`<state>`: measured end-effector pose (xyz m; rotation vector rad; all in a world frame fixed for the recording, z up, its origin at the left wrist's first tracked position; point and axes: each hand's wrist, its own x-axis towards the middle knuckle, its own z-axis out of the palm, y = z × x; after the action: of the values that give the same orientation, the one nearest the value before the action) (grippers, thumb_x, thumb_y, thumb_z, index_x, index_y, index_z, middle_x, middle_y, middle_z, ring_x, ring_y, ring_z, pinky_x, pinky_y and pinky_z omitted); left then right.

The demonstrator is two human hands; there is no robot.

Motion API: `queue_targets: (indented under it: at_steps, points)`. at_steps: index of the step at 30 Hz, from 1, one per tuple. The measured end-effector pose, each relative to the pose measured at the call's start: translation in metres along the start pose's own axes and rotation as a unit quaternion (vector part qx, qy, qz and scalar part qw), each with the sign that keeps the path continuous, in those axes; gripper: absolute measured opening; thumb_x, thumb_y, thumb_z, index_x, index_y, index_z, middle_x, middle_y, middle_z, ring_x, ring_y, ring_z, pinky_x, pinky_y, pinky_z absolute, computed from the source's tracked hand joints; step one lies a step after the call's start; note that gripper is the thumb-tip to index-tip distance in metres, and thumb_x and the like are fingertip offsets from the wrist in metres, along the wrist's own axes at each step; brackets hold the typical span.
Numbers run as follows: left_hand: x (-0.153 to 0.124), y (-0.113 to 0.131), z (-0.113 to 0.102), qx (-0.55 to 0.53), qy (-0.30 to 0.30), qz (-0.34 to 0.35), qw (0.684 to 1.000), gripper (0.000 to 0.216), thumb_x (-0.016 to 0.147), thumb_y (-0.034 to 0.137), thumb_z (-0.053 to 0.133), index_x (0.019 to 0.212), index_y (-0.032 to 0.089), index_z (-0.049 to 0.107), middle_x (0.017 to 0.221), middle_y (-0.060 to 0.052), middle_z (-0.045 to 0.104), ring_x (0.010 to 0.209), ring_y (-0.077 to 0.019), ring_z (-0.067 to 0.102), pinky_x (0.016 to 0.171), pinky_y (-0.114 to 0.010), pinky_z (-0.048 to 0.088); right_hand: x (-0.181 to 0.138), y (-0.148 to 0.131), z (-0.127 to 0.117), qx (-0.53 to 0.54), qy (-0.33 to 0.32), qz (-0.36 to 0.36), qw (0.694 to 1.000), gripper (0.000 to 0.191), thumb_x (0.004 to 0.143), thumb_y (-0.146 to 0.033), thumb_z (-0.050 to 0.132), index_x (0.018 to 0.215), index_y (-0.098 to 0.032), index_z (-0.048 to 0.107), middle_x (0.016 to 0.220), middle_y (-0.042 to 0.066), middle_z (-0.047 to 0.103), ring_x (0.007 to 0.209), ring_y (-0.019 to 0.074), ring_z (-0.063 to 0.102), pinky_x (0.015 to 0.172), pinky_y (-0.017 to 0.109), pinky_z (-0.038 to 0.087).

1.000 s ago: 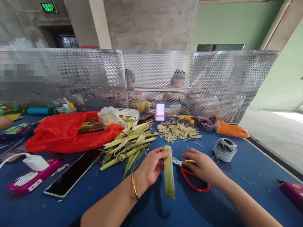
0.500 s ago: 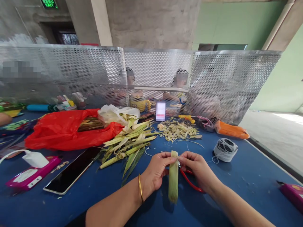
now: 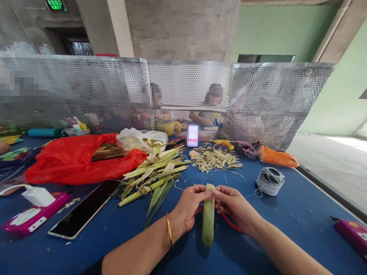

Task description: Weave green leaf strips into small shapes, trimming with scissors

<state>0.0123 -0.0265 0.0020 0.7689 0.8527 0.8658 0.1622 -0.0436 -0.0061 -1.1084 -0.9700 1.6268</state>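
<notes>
A pale green strip of corn husk [image 3: 208, 225] hangs lengthwise between my hands above the blue table. My left hand [image 3: 190, 206] pinches its upper end between thumb and fingers. Touching the same end from the other side, my right hand [image 3: 233, 204] has its thumb and forefinger closed at the husk's edge. A red handle [image 3: 231, 224], apparently of scissors, shows beneath my right palm; the blades are hidden now. A pile of husks [image 3: 155, 179] lies beyond my left hand. White string on a spool [image 3: 270, 181] stands to the right.
Husk scraps [image 3: 215, 158] lie ahead, near a lit phone [image 3: 193, 135] standing upright. On the left are a red plastic bag [image 3: 71, 158], a dark phone [image 3: 83, 210] and a magenta power strip [image 3: 36, 215]. A perforated metal divider [image 3: 186, 84] crosses the back, with people behind it.
My right thumb and forefinger have come in against the husk's upper end. The metal part by my right fingers is no longer visible. The view has shifted slightly.
</notes>
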Motion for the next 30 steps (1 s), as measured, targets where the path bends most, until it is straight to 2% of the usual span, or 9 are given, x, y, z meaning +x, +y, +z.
queue_targets:
  at_steps: [10,14,17,19,21,23,26,28,30]
  points:
    - [0.007,0.001,-0.008,-0.001,0.044,0.005,0.999,0.023,0.057,0.023,0.078,0.073,0.014,0.065,0.064,-0.001,0.062,0.058,-0.0125,0.055,0.056,-0.025,0.043,-0.001,-0.006,0.003,-0.081,0.024,-0.074,0.994,0.038,0.066,-0.045,0.078,0.063,-0.016,0.053,0.051,-0.005,0.053,0.048,0.0068,0.046,0.050,0.020,0.034]
    - [0.013,0.013,-0.021,-0.010,0.089,0.029,0.996,0.018,0.060,0.021,0.075,0.072,0.016,0.063,0.063,0.001,0.060,0.055,-0.0103,0.052,0.054,-0.023,0.041,-0.019,-0.026,-0.006,-0.130,-0.144,-0.048,0.980,0.036,0.069,-0.045,0.075,0.066,-0.017,0.054,0.054,-0.003,0.056,0.045,0.0077,0.050,0.048,0.020,0.037]
    - [0.019,0.023,-0.032,-0.025,0.120,0.052,0.991,0.019,0.060,0.024,0.075,0.072,0.017,0.062,0.063,0.002,0.059,0.054,-0.0102,0.052,0.054,-0.023,0.041,-0.038,-0.041,-0.019,-0.143,-0.327,0.083,0.931,0.044,0.057,-0.051,0.081,0.060,-0.017,0.055,0.054,0.001,0.059,0.040,0.0102,0.051,0.039,0.021,0.038]
    - [0.022,0.027,-0.037,-0.033,0.133,0.066,0.988,0.023,0.058,0.026,0.077,0.072,0.017,0.061,0.062,0.002,0.058,0.053,-0.0094,0.051,0.054,-0.022,0.041,-0.043,-0.048,-0.026,-0.128,-0.365,0.085,0.918,0.048,0.052,-0.058,0.080,0.054,-0.018,0.053,0.051,0.003,0.059,0.036,0.0118,0.051,0.036,0.023,0.039]
    - [0.023,0.027,-0.038,-0.035,0.135,0.068,0.988,0.025,0.057,0.026,0.078,0.072,0.016,0.061,0.062,0.002,0.058,0.052,-0.0090,0.051,0.053,-0.022,0.041,-0.037,-0.055,-0.028,-0.127,-0.271,-0.018,0.954,0.048,0.056,-0.061,0.076,0.053,-0.020,0.052,0.047,0.000,0.057,0.033,0.0107,0.048,0.036,0.022,0.037]
    - [0.021,0.023,-0.034,-0.031,0.124,0.057,0.990,0.024,0.057,0.023,0.078,0.073,0.016,0.062,0.062,0.002,0.059,0.053,-0.0094,0.052,0.052,-0.022,0.041,-0.022,-0.062,-0.025,-0.213,-0.063,-0.146,0.964,0.039,0.067,-0.057,0.068,0.062,-0.019,0.060,0.056,0.002,0.063,0.041,0.0120,0.053,0.044,0.024,0.042]
    - [0.015,0.015,-0.026,-0.022,0.095,0.036,0.995,0.021,0.057,0.021,0.076,0.073,0.015,0.063,0.063,0.000,0.061,0.053,-0.0105,0.053,0.052,-0.023,0.042,0.002,-0.067,-0.016,-0.374,0.196,-0.249,0.871,0.032,0.077,-0.040,0.061,0.091,-0.013,0.070,0.099,0.012,0.070,0.079,0.0194,0.064,0.069,0.027,0.047]
    - [0.012,0.011,-0.021,-0.018,0.076,0.030,0.997,0.021,0.058,0.023,0.077,0.073,0.015,0.063,0.065,-0.001,0.063,0.055,-0.0115,0.055,0.054,-0.024,0.044,0.012,-0.062,-0.006,-0.436,0.239,-0.274,0.823,0.033,0.077,-0.035,0.062,0.100,-0.014,0.069,0.110,0.013,0.066,0.094,0.0229,0.061,0.076,0.029,0.044]
    - [0.010,0.010,-0.019,-0.013,0.064,0.031,0.997,0.022,0.059,0.024,0.076,0.075,0.015,0.063,0.069,-0.002,0.064,0.058,-0.0127,0.057,0.057,-0.026,0.045,0.015,-0.049,0.006,-0.449,0.175,-0.247,0.840,0.027,0.078,-0.038,0.061,0.094,-0.018,0.068,0.095,0.008,0.069,0.085,0.0215,0.062,0.072,0.029,0.044]
